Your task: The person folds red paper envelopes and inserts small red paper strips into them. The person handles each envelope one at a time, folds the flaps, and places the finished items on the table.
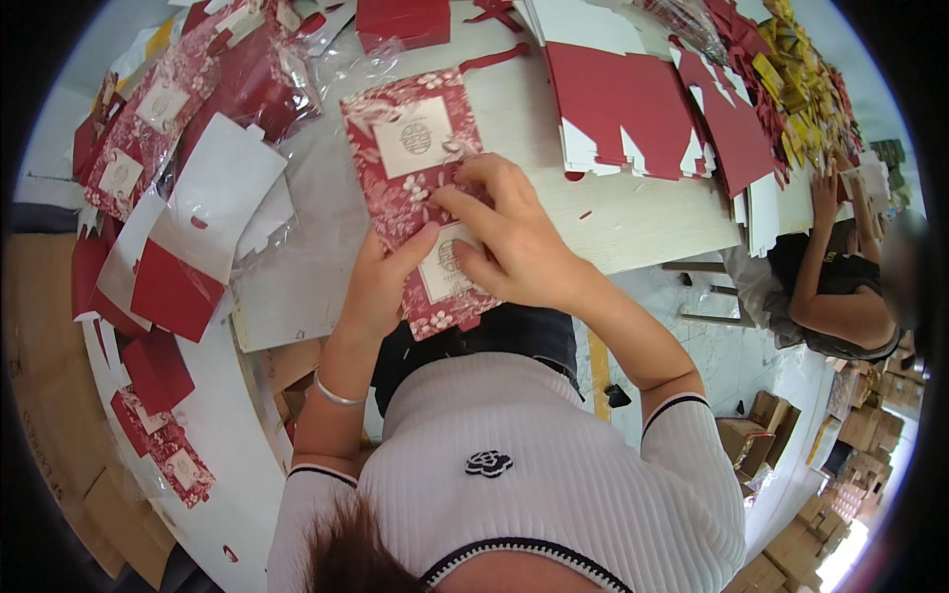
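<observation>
Over the table's near edge I hold a long red floral cardboard piece (381, 188), tilted, with two cream panels and a small red tab at its lower end. My left hand (378, 279) grips its left side, thumb on top and fingers hidden underneath. On the right side of the printed face lies my right hand (519, 232), its fingers bent and thumb against the lower panel. Whether its fingertips pinch a flap is hidden. A red ribbon (494, 56) lies beyond the piece.
Stacked red and white cardboard blanks (623, 104) lie right on the table (633, 222); yellow pieces (801, 89) heap beyond. Folded red boxes (178, 277) and clear-wrapped floral pieces (163, 104) crowd the left. A co-worker (840, 267) sits at right. Brown cartons (59, 395) stand left.
</observation>
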`<act>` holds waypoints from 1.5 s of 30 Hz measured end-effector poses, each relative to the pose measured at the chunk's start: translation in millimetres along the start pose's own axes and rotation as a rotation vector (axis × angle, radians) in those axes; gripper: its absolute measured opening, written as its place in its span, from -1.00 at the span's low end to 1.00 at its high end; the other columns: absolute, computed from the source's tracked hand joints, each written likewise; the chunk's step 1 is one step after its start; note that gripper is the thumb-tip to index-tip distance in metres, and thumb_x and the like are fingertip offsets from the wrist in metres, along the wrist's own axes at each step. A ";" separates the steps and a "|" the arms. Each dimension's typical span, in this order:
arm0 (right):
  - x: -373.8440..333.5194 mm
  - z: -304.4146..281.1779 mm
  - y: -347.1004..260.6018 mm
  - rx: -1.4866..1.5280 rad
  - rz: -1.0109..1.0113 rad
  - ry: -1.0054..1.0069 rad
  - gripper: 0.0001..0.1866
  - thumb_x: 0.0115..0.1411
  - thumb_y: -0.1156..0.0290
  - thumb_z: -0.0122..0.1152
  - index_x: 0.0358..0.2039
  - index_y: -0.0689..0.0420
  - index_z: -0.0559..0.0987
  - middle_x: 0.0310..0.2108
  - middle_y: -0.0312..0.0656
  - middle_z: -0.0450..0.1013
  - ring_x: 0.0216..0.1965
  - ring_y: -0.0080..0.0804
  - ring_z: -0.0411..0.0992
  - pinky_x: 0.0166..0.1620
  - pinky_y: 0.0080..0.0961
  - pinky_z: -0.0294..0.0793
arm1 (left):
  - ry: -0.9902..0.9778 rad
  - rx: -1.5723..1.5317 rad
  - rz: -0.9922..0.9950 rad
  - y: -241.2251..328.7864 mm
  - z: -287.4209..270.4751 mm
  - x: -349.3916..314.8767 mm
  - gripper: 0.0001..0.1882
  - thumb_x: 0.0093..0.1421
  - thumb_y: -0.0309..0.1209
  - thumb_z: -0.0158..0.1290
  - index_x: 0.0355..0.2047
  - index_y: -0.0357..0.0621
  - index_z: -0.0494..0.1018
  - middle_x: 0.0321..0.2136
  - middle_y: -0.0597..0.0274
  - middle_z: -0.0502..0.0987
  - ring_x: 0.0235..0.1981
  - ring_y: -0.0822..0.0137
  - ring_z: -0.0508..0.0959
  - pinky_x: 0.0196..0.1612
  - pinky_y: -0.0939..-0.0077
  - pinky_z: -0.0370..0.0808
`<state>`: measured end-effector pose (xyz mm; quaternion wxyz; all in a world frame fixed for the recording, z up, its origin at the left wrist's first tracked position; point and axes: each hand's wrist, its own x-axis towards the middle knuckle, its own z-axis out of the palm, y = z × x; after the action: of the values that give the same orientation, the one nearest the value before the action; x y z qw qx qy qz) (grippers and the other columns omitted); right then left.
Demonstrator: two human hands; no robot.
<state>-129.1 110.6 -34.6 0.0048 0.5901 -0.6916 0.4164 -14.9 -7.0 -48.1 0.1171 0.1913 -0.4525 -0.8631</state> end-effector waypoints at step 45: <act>29.4 -33.8 5.6 -0.443 -0.674 0.394 -0.61 -0.30 0.38 0.27 -0.37 0.25 0.56 -0.39 -0.12 0.33 -0.49 -0.36 0.38 -0.51 -0.57 0.42 | -0.370 -0.121 -0.095 51.2 29.9 -4.1 -0.64 0.24 -0.39 -0.27 -0.01 -0.34 0.23 -0.27 -0.02 0.46 -0.31 0.18 0.54 -0.23 0.38 0.52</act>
<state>-159.0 106.1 -1.1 0.3983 0.6766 -0.5191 0.3378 -22.8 -12.3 10.6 0.0024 0.0432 -0.4039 -0.9138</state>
